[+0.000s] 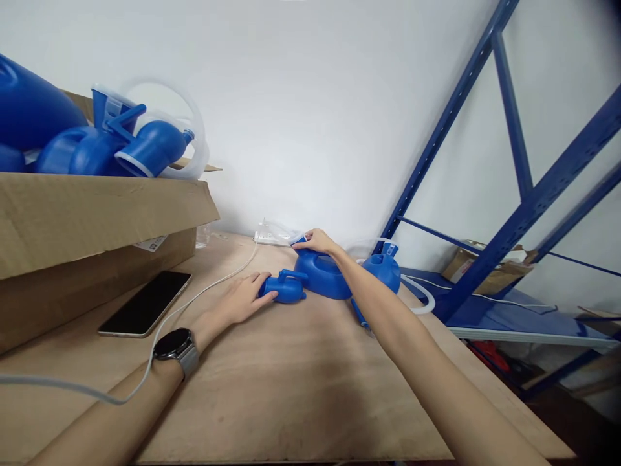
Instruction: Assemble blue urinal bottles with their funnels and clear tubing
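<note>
On the wooden table, my left hand [245,296] is closed round the wide end of a small blue plastic funnel piece [290,290] with a handle, which lies on its side. Further back, my right hand [319,241] grips a blue cap [299,242] at the mouth of a blue plastic jug [317,277]; its fingers partly hide the cap. Behind that cap lies a clear tube in a plastic bag [272,234]. My right forearm crosses in front of a second blue jug [385,270], which has a white hose [424,304] beside it.
To the left stands a cardboard box [97,200] piled with blue jugs and funnel pieces [154,147]. A phone [145,304] lies by it, and a white cable [208,285] runs over my left wrist. Blue metal shelving [514,310] stands right of the table.
</note>
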Demonstrator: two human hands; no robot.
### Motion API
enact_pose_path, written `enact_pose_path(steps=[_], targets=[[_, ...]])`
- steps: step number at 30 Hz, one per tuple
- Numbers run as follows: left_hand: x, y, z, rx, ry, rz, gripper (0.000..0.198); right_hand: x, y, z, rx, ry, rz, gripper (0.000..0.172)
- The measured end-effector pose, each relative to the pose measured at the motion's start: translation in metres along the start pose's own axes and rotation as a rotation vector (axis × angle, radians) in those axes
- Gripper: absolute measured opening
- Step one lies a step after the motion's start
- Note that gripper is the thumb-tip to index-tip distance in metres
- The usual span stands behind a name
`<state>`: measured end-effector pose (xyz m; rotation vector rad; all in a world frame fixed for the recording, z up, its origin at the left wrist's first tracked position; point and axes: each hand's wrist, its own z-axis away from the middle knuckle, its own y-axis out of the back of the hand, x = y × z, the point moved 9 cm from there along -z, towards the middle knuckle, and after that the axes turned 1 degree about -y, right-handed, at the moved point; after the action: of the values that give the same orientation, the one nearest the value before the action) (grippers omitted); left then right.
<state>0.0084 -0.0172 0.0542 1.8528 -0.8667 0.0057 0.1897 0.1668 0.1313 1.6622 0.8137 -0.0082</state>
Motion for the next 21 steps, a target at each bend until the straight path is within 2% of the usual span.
enact_pose_path(steps=[2,5,6,8,10,11,15,21], targets=[[0.001,0.0,0.0,-0.006,0.007,-0.016,0.054,0.001,-0.001,0.0,-0.008,0.0,-0.052,0.062],[0.001,0.001,0.0,-0.003,0.009,-0.015,0.054,0.003,0.001,0.003,-0.003,0.005,-0.262,0.049],[0.001,0.001,0.0,-0.003,0.009,-0.011,0.054,0.002,0.002,0.004,0.004,0.014,-0.333,0.049],[0.0,0.0,0.0,-0.004,0.005,-0.006,0.055,-0.003,0.003,0.009,0.007,0.053,-0.393,0.06],[0.0,0.0,0.0,-0.003,0.001,-0.005,0.055,-0.013,0.001,0.013,-0.015,0.109,-0.321,0.071],[0.0,0.0,0.0,-0.005,0.001,-0.003,0.055,-0.017,0.0,0.015,-0.027,0.131,-0.253,0.071],[0.0,-0.001,-0.001,-0.009,0.004,0.008,0.055,-0.031,-0.003,0.017,-0.044,0.177,-0.026,0.052],[-0.001,0.002,0.001,0.039,0.0,0.03,0.056,-0.044,-0.006,0.017,-0.106,0.231,0.121,0.045]])
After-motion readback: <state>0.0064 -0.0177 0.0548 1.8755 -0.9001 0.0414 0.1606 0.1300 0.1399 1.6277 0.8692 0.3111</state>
